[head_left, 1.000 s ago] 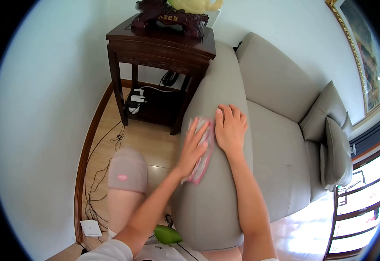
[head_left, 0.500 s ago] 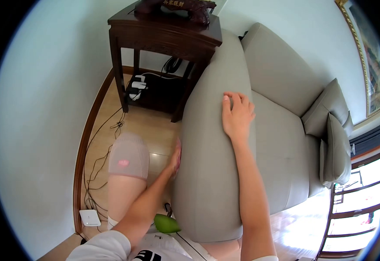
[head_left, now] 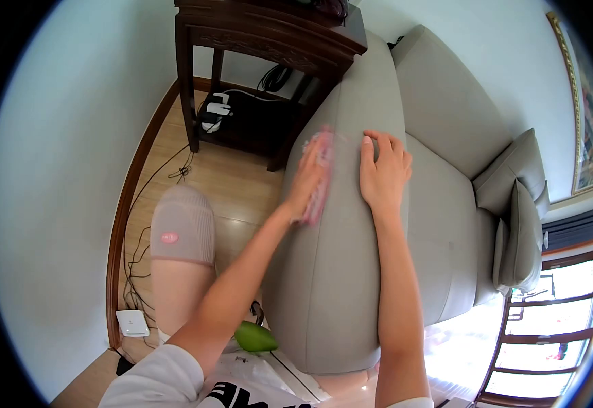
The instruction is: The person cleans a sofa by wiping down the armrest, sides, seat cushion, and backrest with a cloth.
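L hand (head_left: 304, 182) + pink cloth (head_left: 321, 189) blurred, cloth partly hidden under palm. R hand (head_left: 386, 173): palm side hidden vs. sofa arm (head_left: 340, 285). Dk ornament (head_left: 332, 9) cut off at top edge, shirt lettering (head_left: 232, 393) at btm. Logo (head_left: 169, 237) on kneepad (head_left: 184, 219) too sm. to read.

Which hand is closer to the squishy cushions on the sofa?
Right. The right hand rests on the sofa arm, across the seat from the cushions; the left hand, with the pink cloth, is farther away, toward the sofa arm's outer side.
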Tool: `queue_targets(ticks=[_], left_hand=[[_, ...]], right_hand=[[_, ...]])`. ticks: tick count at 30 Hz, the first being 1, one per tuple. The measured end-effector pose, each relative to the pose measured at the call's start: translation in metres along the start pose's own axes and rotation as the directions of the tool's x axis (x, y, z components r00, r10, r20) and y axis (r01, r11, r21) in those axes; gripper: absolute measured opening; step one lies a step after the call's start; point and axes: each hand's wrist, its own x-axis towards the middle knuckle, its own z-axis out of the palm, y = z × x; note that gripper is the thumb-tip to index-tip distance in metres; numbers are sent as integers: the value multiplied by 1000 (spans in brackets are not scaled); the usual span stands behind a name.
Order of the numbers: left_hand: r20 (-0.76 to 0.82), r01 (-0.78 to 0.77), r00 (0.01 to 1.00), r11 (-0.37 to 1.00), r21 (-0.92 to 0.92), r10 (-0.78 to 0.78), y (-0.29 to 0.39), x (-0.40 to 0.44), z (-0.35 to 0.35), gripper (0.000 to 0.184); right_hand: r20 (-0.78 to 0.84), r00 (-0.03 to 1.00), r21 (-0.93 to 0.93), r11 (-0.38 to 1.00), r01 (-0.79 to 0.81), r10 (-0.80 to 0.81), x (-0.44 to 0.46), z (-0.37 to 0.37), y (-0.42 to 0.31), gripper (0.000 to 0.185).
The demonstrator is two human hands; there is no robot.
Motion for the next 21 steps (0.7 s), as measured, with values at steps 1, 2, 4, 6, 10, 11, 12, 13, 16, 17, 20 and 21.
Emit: queue_targets(ticks=[1, 2, 4, 6, 10, 11, 12, 13, 16, 17, 20, 21], left_hand=[[-57, 53, 996, 987, -150, -62, -29, 4, -6, 76], [-74, 101, 990, 965, -241, -122, -43, 1, -10, 76], [-95, 174, 968, 890, -422, -234, -61, -10, -14, 77], [-110, 224, 948, 870, -440, -300, -78, -50, -17, 78], [-187, 298, 893, 848, -438, -410, -80, -122, -7, 74], [-172, 259, 928, 904, -341, -331, -77, -125, -6, 73], [-148, 215, 955, 946, -242, -255, -58, -127, -3, 71], [-116, 165, 976, 976, -142, -182, -34, -129, 1, 70], [-54, 48, 998, 987, 156, -40, 45, -76, 15, 67], [-30, -27, 999, 984, 179, 33, 45, -51, 15, 67], [-54, -30, 998, 990, 141, 38, -7, 26, 0, 69], [-68, -15, 997, 993, 114, 22, -34, 47, -8, 69]], right_hand=[[2, 1000, 8, 1000, -6, 6, 0, -1, -2, 33], [12, 1000, 10, 1000, -13, 13, 0, -2, -3, 32], [26, 999, 12, 1000, -19, 18, 0, -5, -7, 32], [21, 1000, 5, 1000, -16, 16, 3, -3, -2, 32], [37, 999, 27, 1000, -8, 7, -1, -4, -3, 33], [30, 1000, 29, 1000, 3, -4, -2, -3, -1, 33], [26, 1000, 29, 999, 13, -14, -2, -1, 1, 34], [25, 999, 31, 999, 21, -22, -4, 0, 4, 34], [35, 998, 31, 998, 52, -53, -4, -2, 4, 36], [34, 998, 32, 998, 51, -52, -3, -1, 4, 36], [42, 998, 24, 999, 35, -36, -1, -4, 1, 35], [54, 998, 20, 1000, 19, -20, 1, -6, -1, 35]])
